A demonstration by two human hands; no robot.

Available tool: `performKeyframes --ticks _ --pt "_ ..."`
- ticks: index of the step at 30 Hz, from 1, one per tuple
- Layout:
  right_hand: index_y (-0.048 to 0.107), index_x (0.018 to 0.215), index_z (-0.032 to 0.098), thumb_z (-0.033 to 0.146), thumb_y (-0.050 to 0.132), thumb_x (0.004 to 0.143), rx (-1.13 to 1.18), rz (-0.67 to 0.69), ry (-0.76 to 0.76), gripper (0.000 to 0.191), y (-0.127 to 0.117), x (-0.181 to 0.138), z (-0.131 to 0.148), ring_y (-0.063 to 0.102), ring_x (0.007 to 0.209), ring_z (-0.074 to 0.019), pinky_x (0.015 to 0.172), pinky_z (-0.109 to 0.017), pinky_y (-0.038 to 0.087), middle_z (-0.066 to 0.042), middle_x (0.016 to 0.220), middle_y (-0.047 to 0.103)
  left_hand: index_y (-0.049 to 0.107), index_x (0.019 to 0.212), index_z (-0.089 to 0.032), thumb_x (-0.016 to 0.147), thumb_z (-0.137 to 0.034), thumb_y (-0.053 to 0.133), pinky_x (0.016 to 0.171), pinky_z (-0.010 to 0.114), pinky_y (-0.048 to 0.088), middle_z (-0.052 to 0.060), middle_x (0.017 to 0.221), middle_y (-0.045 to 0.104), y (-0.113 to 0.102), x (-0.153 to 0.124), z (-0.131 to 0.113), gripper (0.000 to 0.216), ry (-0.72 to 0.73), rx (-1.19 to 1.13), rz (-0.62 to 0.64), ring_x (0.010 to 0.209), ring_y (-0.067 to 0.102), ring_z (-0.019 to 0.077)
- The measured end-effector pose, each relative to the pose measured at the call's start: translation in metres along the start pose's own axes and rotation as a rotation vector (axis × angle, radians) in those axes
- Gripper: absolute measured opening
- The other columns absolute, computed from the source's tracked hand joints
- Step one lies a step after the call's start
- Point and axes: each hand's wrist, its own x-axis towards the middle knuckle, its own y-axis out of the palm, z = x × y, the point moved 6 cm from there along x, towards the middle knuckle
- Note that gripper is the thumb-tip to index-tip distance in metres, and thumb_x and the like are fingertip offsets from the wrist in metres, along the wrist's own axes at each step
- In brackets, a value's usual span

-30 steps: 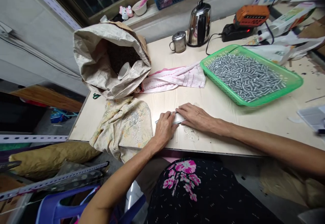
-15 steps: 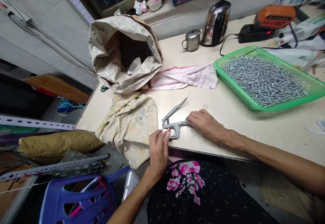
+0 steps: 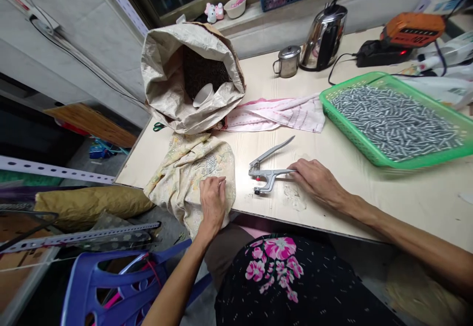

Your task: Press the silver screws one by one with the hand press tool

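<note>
My left hand [image 3: 212, 200] rests on a crumpled floral cloth [image 3: 177, 183] at the table's front edge. Its fingers are curled in a pinch just below a small heap of metal pieces [image 3: 209, 162] lying on the cloth. What the pinch holds is hidden. My right hand [image 3: 317, 182] lies on the table with its fingers over the lower handle of grey metal pliers [image 3: 269, 167]. The pliers' handles are spread apart and the upper one points toward the back right.
A green tray [image 3: 347, 131] full of small metal pins [image 3: 395, 119] stands at the right. A paper sack [image 3: 173, 80] with a white cup [image 3: 204, 94] sits behind the cloth, beside a pink cloth [image 3: 277, 114]. Kettle [image 3: 325, 30], mug [image 3: 287, 61] and orange charger [image 3: 412, 29] line the back.
My left hand left the pliers and moved left onto the floral cloth. The pliers' handles sprang apart, and my right hand stayed on the lower handle.
</note>
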Motion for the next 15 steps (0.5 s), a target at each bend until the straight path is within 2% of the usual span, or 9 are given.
performKeyframes --ticks 4,7,10,13,15 --pt "0.053 0.096 0.019 0.033 0.036 0.102 0.031 -0.073 0.098 0.022 -0.005 -0.001 -0.019 0.056 0.071 -0.0182 0.066 -0.032 0.040 -0.005 0.083 0.061 0.071 0.104 -0.016 0.095 -0.022 0.050 0.081 0.037 0.044 0.010 0.093 0.065 0.010 0.022 0.025 0.023 0.014 0.192 0.034 0.091 0.051 0.0265" --pt "0.053 0.096 0.020 0.034 0.036 0.101 0.029 -0.102 0.118 0.023 -0.010 0.002 -0.023 0.056 0.071 -0.0193 0.065 -0.033 0.040 -0.005 0.082 0.061 0.071 0.105 -0.018 0.096 -0.023 0.049 0.077 0.037 0.042 0.011 0.095 0.065 0.022 0.036 0.035 0.025 0.080 0.310 0.136 0.091 0.051 0.0277" --pt "0.054 0.097 0.020 0.035 0.035 0.101 0.012 -0.110 0.114 0.025 -0.016 0.007 -0.020 0.056 0.073 -0.0200 0.067 -0.034 0.039 -0.006 0.084 0.061 0.072 0.095 -0.018 0.096 -0.022 0.047 0.075 0.038 0.041 0.013 0.092 0.065 0.032 0.046 0.036 0.026 0.156 0.360 0.234 0.091 0.051 0.0287" --pt "0.054 0.098 0.020 0.034 0.034 0.102 -0.001 -0.093 0.095 0.025 -0.019 0.014 -0.015 0.056 0.075 -0.0198 0.070 -0.034 0.039 -0.007 0.087 0.062 0.072 0.086 -0.016 0.094 -0.020 0.048 0.079 0.040 0.042 0.013 0.088 0.066 0.031 0.052 0.029 0.026 0.159 0.253 0.258 0.091 0.053 0.0286" --pt "0.054 0.098 0.020 0.034 0.034 0.102 0.007 -0.061 0.077 0.025 -0.015 0.017 -0.012 0.056 0.075 -0.0192 0.071 -0.034 0.039 -0.006 0.088 0.062 0.071 0.087 -0.016 0.092 -0.020 0.051 0.081 0.038 0.044 0.012 0.088 0.068 0.026 0.053 0.021 0.022 0.065 0.056 0.241 0.090 0.056 0.0264"
